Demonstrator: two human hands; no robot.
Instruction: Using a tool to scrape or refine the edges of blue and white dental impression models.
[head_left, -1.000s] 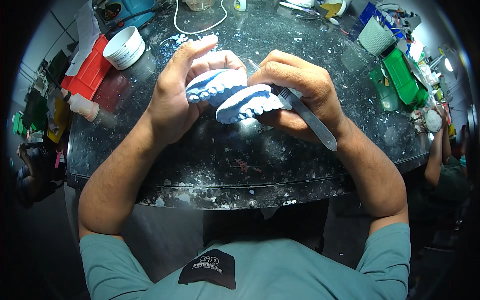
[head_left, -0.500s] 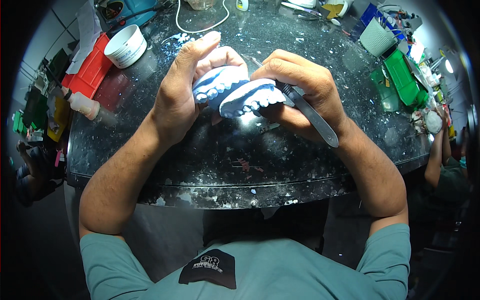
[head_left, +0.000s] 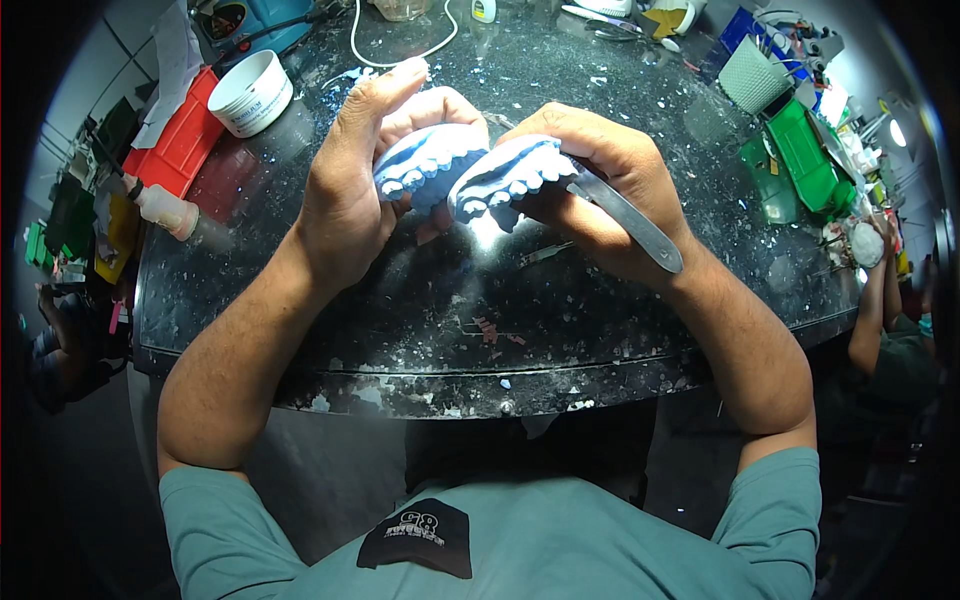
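My left hand (head_left: 350, 170) is closed on a pale blue plaster dental model (head_left: 425, 165), its row of teeth facing me. A second pale blue dental model (head_left: 515, 175), teeth along its lower edge, is gripped in my right hand (head_left: 610, 170). The same right hand also keeps a grey scalpel handle (head_left: 635, 230) against its palm, the rounded end pointing down to the right. The two models are side by side and overlap in view; I cannot tell whether they touch. My right fingertips are partly hidden behind the second model.
A white tub (head_left: 252, 95) and a red bin (head_left: 180, 140) stand at the left, near a small bottle (head_left: 168, 210). At the right are a green bin (head_left: 805, 155) and a white woven basket (head_left: 752, 75). Another person's arm (head_left: 870, 310) shows at far right.
The model in my right hand has tilted and shifted up and slightly right. The left model has moved a little up and left, and the scalpel handle has swung slightly upward.
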